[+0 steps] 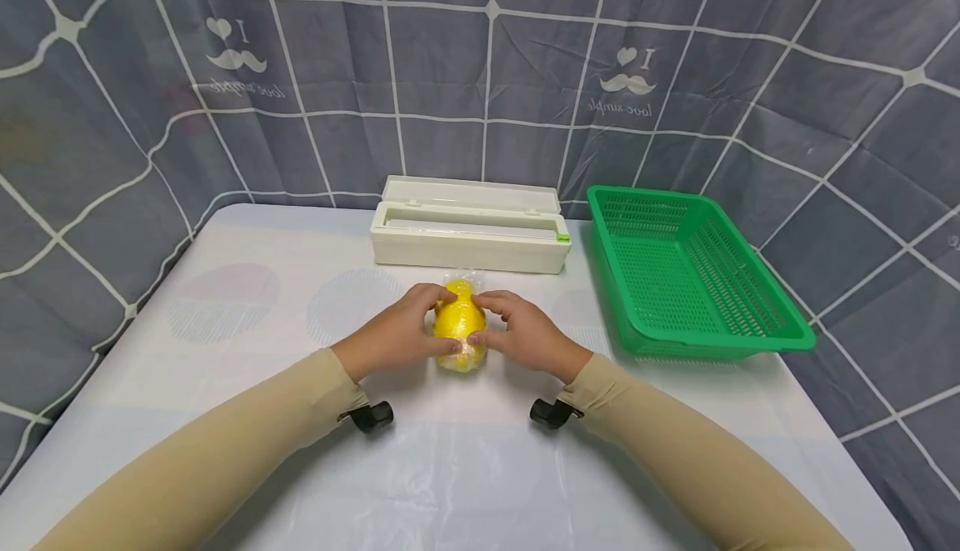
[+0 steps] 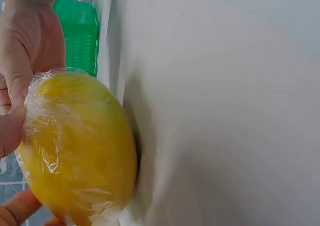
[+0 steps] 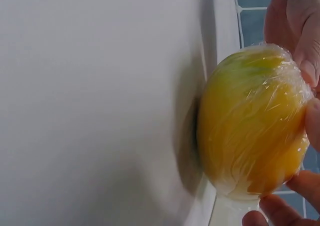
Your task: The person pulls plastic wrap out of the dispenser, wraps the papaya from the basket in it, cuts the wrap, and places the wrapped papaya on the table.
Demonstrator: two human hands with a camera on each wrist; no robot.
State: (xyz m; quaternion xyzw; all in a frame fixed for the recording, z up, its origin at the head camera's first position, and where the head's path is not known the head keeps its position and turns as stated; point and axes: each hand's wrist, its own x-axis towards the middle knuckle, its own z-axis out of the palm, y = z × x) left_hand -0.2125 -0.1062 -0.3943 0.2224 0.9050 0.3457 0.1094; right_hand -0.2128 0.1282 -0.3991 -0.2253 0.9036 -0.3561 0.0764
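A yellow fruit [image 1: 461, 323] wrapped in clear cling film lies on the table between the two hands. Crinkled film shows along its upper side in both wrist views, and a greenish patch shows through the film on the fruit [image 3: 255, 121]. From the left, the left hand [image 1: 401, 328] holds it, with thumb and fingers curved around its side. The right hand [image 1: 528, 333] grips the opposite side in the same way, its thumb close to the left thumb. Loose film sticks out past the far end of the fruit.
Behind the fruit stands a white cling film box [image 1: 468, 248], its lid raised and a roll inside. A green plastic basket [image 1: 637, 330] stands to the right. The pale table [image 1: 450, 468] meets a grey checked curtain [image 1: 435, 59] at the back and sides.
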